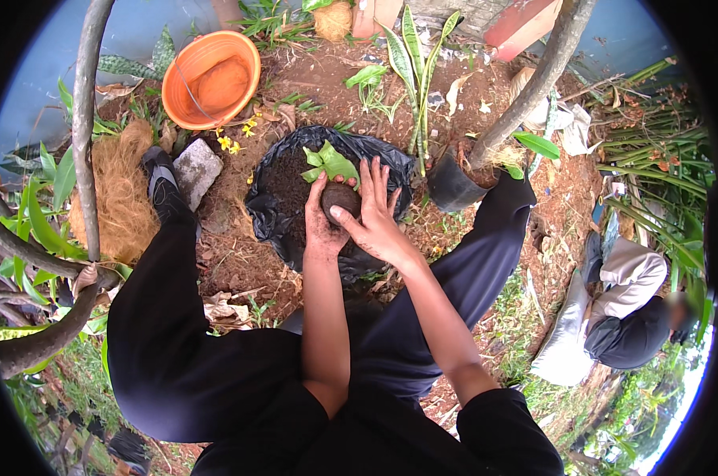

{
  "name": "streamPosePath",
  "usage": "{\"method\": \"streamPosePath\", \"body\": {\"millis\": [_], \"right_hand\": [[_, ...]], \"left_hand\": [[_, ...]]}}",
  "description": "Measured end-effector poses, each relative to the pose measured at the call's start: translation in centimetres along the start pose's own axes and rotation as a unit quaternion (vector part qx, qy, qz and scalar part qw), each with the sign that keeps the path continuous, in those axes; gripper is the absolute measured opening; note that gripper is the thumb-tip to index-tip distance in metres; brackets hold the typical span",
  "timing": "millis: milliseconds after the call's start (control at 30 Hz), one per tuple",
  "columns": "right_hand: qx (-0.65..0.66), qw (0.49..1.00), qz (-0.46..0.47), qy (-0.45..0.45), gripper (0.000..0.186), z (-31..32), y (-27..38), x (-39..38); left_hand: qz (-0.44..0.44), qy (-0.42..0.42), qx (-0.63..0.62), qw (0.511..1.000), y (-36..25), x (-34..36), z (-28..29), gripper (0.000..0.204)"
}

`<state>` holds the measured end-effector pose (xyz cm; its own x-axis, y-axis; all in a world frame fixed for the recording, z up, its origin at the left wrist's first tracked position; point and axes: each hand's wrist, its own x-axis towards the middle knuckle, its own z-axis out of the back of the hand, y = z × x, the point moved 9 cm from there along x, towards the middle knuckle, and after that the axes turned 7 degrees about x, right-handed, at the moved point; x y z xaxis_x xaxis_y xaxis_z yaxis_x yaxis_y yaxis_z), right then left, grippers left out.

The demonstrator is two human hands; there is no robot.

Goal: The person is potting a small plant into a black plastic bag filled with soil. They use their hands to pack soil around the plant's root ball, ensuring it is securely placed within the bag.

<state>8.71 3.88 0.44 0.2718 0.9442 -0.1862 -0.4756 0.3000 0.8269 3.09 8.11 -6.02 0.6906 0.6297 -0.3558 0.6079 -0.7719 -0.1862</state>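
Note:
Between my two hands is a dark, round ball of soil (pixel 340 204), with a green leafy plant (pixel 330 163) showing at its far end. My left hand (pixel 322 224) cups the ball from the left and below, its fingers curled round the side. On the other side my right hand (pixel 375 216) presses against it, thumb laid across the near face and fingers pointing away. Both are held over an opened black plastic bag (pixel 397 168) containing loose dark soil (pixel 284 176). How the plant joins the ball is partly hidden by my fingers.
An orange bucket (pixel 212 79) tilts at the far left, near a grey stone block (pixel 196 173) and brown fibre (pixel 115 198). A black pot (pixel 453 184) stands right of the bag. Branches (pixel 85 119) rise on both sides. Another person (pixel 629 329) sits at the right.

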Motion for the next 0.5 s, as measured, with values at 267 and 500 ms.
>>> {"method": "streamPosePath", "body": {"millis": [267,500], "right_hand": [[0.03,0.999,0.018,0.015,0.115,0.4,-0.8,0.5],[0.052,0.998,0.026,0.038,0.113,0.4,-0.7,0.5]], "left_hand": [[-0.038,-0.021,0.051,0.998,-1.3,-0.3,-0.9,0.022],[-0.057,-0.043,0.076,0.995,-1.8,-0.3,-0.7,0.017]]}}
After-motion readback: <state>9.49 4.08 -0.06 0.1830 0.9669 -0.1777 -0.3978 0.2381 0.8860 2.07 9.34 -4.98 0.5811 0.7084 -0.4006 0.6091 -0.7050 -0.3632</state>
